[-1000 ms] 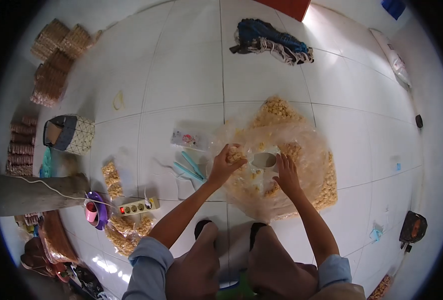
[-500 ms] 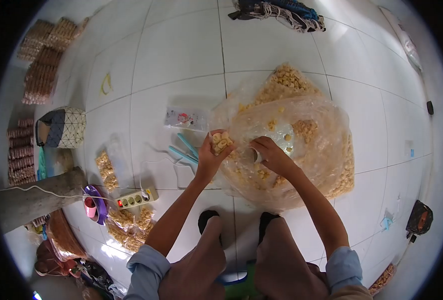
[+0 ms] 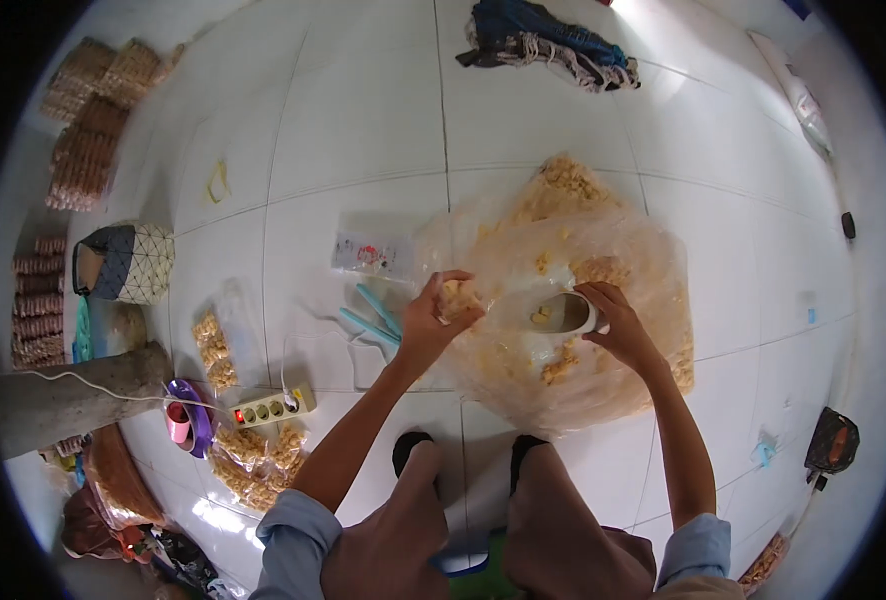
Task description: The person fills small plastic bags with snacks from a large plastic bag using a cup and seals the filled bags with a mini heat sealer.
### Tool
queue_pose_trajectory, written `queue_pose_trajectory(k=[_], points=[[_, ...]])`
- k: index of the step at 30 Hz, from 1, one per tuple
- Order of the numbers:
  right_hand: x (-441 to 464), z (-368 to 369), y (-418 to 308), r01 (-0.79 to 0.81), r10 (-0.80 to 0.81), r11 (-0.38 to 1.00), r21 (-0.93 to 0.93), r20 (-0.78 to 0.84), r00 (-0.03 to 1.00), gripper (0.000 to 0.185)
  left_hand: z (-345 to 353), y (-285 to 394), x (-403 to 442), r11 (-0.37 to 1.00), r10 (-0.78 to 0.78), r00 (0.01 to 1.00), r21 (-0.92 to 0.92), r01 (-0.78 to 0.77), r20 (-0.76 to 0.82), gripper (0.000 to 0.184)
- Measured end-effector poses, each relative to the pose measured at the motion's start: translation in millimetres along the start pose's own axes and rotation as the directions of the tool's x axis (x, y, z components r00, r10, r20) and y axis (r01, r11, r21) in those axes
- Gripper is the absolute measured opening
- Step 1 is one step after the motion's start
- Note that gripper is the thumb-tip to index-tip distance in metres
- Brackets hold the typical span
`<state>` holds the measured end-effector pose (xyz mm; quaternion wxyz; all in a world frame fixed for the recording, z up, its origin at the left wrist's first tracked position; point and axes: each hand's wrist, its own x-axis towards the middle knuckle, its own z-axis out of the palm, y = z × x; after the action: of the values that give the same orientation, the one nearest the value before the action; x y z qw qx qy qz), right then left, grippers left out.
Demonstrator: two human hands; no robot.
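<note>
My left hand (image 3: 425, 325) is closed around a small clear bag of snack pieces (image 3: 460, 298), fingers wrapped round its sides. My right hand (image 3: 621, 328) grips a white cup (image 3: 589, 316) by its rim end. The cup lies tilted with its mouth toward the left, and a few yellowish pieces show in it. Both hands are over a large clear plastic bag (image 3: 653, 262) spread on the floor, with ring-like snack pieces (image 3: 561, 362) scattered in it. Left of my left hand lies a turquoise two-armed tool (image 3: 371, 325).
A printed plastic packet (image 3: 371, 255) lies beyond the tool. To the left are a power strip (image 3: 271, 407), filled snack bags (image 3: 253, 465), a purple bowl (image 3: 195, 420), a pillar (image 3: 93, 395) and a patterned basket (image 3: 148, 262). A dark cloth bundle (image 3: 548, 42) lies at the far side.
My right hand has moved right with the cup, whose mouth now shows more plainly. My left hand has shifted slightly right, still around the small bag.
</note>
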<state>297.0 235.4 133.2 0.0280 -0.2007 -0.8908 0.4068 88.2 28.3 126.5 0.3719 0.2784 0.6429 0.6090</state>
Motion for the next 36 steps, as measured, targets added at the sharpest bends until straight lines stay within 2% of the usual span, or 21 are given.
queue_pose_trajectory(k=[1, 3, 4, 6, 8, 9, 14, 16, 17, 19, 21, 22, 25, 27, 28, 30, 31, 33, 34, 35, 36], points=[[-2.3, -12.5, -9.0, -0.021, 0.021, 1.0, 0.01, -0.013, 1.0, 0.07, 5.1, 14.4, 1.2, 1.0, 0.02, 1.0, -0.004, -0.02, 0.0, 0.043], [-3.9, -43.3, -29.5, 0.013, -0.015, 0.999, -0.041, -0.057, 0.998, 0.07, 16.7, 46.5, 2.9, 0.95, 0.053, 0.993, 0.302, -0.082, 0.104, 0.043], [-6.3, -61.0, -45.0, 0.034, -0.041, 0.996, -0.077, -0.088, 0.995, 0.07, 21.9, 52.1, 5.1, 0.949, 0.075, 0.991, 0.299, -0.104, 0.107, 0.043], [-9.0, -99.8, -81.3, 0.06, -0.075, 0.988, -0.141, -0.103, 0.992, 0.07, 30.5, 56.3, 10.2, 0.923, 0.226, 0.961, 0.279, -0.264, 0.163, 0.045], [-14.5, -132.2, -118.9, 0.114, -0.153, 0.971, -0.208, -0.179, 0.972, 0.072, 37.9, 69.0, 12.0, 0.91, 0.272, 0.947, 0.273, -0.311, 0.172, 0.044], [-17.3, -146.6, -142.8, 0.087, -0.128, 0.974, -0.211, -0.19, 0.973, 0.072, 40.9, 75.5, 12.2, 0.902, 0.297, 0.938, 0.272, -0.336, 0.177, 0.044], [-24.9, -183.6, -214.0, 0.195, -0.262, 0.917, -0.348, -0.159, 0.952, 0.068, 49.2, 97.5, 11.1, 0.864, 0.293, 0.938, 0.369, -0.342, 0.185, 0.046], [-25.9, -184.7, -230.9, 0.3, -0.404, 0.707, -0.641, -0.018, 0.915, 0.059, 51.9, 98.3, 9.9, 0.849, 0.302, 0.936, 0.394, -0.351, 0.183, 0.048], [-24.5, -180.8, -228.1, 0.313, -0.474, 0.59, -0.744, -0.006, 0.88, 0.049, 52.6, 97.2, 10.0, 0.842, 0.34, 0.919, 0.371, -0.392, 0.199, 0.053], [-25.2, -177.9, -238.8, 0.326, -0.497, 0.537, -0.778, 0.021, 0.868, 0.047, 52.3, 103.4, 8.4, 0.832, 0.379, 0.901, 0.35, -0.431, 0.21, 0.058], [-24.0, -174.9, -245.2, 0.339, -0.517, 0.463, -0.819, 0.061, 0.854, 0.044, 50.5, 106.4, 6.3, 0.844, 0.283, 0.933, 0.403, -0.353, 0.224, 0.059], [-23.5, -172.9, -247.1, 0.343, -0.519, 0.463, -0.818, 0.064, 0.852, 0.044, 49.7, 106.6, 5.8, 0.845, 0.282, 0.934, 0.405, -0.351, 0.221, 0.059], [-21.2, -167.9, -249.5, 0.363, -0.543, 0.449, -0.816, 0.074, 0.836, 0.044, 47.7, 103.3, 6.5, 0.835, 0.301, 0.933, 0.417, -0.358, 0.199, 0.059], [-18.9, -165.6, -248.9, 0.337, -0.552, 0.393, -0.855, 0.073, 0.83, 0.043, 46.2, 96.7, 8.7, 0.81, 0.355, 0.917, 0.43, -0.399, 0.181, 0.059], [-17.5, -165.9, -245.5, 0.341, -0.55, 0.396, -0.853, 0.077, 0.832, 0.043, 45.2, 91.3, 10.2, 0.813, 0.35, 0.919, 0.429, -0.393, 0.179, 0.059], [-15.3, -167.0, -233.8, 0.218, -0.512, 0.554, -0.804, -0.122, 0.85, 0.046, 43.4, 77.4, 12.9, 0.971, 0.149, 0.979, 0.168, -0.171, 0.138, 0.053], [-13.4, -162.5, -227.4, 0.176, -0.472, 0.641, -0.747, -0.202, 0.858, 0.05, 43.0, 68.5, 14.5, 0.972, 0.143, 0.981, 0.166, -0.164, 0.135, 0.053], [-5.2, -138.7, -173.2, 0.065, -0.367, 0.708, -0.703, -0.287, 0.885, 0.057, 40.0, 54.9, 17.1, 0.986, 0.113, 0.993, 0.116, -0.118, 0.044, 0.046], [-4.3, -118.6, -132.6, 0.04, -0.291, 0.738, -0.674, -0.265, 0.919, 0.059, 36.4, 55.5, 14.3, 0.987, 0.103, 0.994, 0.12, -0.108, 0.044, 0.046], [-6.3, -96.4, -102.3, -0.028, -0.13, 0.794, -0.607, -0.214, 0.968, 0.058, 32.2, 59.4, 11.9, 0.99, 0.058, 0.998, 0.123, -0.063, 0.039, 0.044], [-10.9, -69.0, -79.5, -0.141, -0.005, 0.771, -0.621, -0.227, 0.974, 0.055, 30.2, 61.3, 11.8, 0.992, 0.018, 0.999, 0.123, -0.022, 0.035, 0.041]])
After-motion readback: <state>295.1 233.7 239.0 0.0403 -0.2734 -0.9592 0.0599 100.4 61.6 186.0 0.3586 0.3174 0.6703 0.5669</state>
